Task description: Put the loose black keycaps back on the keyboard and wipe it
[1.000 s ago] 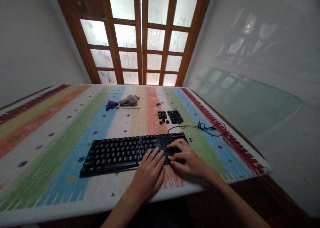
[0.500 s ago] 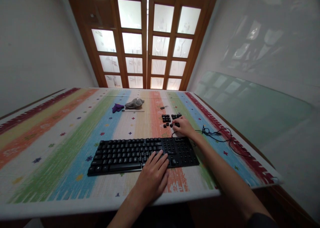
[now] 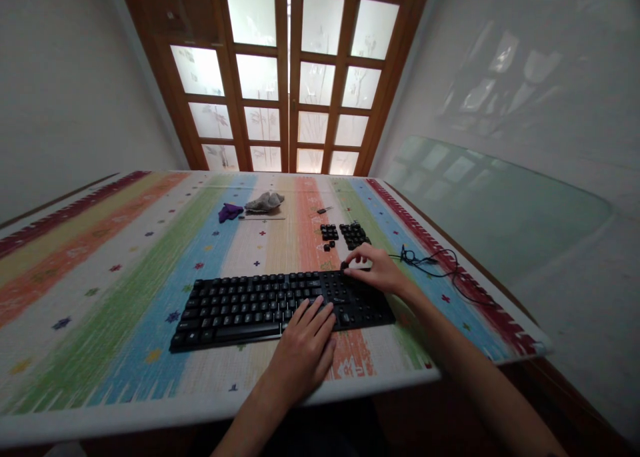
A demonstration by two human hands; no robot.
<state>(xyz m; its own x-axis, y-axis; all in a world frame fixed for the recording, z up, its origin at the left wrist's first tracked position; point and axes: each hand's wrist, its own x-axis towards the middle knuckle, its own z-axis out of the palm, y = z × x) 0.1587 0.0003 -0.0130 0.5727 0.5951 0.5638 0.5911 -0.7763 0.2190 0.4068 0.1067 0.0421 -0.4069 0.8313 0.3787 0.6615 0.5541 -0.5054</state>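
A black keyboard (image 3: 240,310) lies on the striped tablecloth in front of me; keycaps are off much of its right end. My left hand (image 3: 307,340) rests flat on it right of the middle, fingers stretched out and slightly apart. Above the keyboard's upper right part is my right hand (image 3: 375,267), its thumb and forefinger pinching a small black keycap (image 3: 345,265). Just beyond that hand, loose black keycaps stand in two groups, a left one (image 3: 329,232) and a right one (image 3: 354,234). A couple of single keycaps (image 3: 329,246) sit nearer the keyboard.
A small tool with thin wire prongs (image 3: 323,210) lies behind the keycaps. Farther left are a grey cloth (image 3: 265,202), a purple cloth (image 3: 230,211) and a thin rod (image 3: 264,218). The black cable (image 3: 425,259) trails in loops on the right, near the tablecloth's edge (image 3: 520,333).
My right hand has moved from the loose keycaps back toward me, over the keyboard's top right, bringing a keycap along. My left hand has stayed on the keyboard. The view has shifted slightly.
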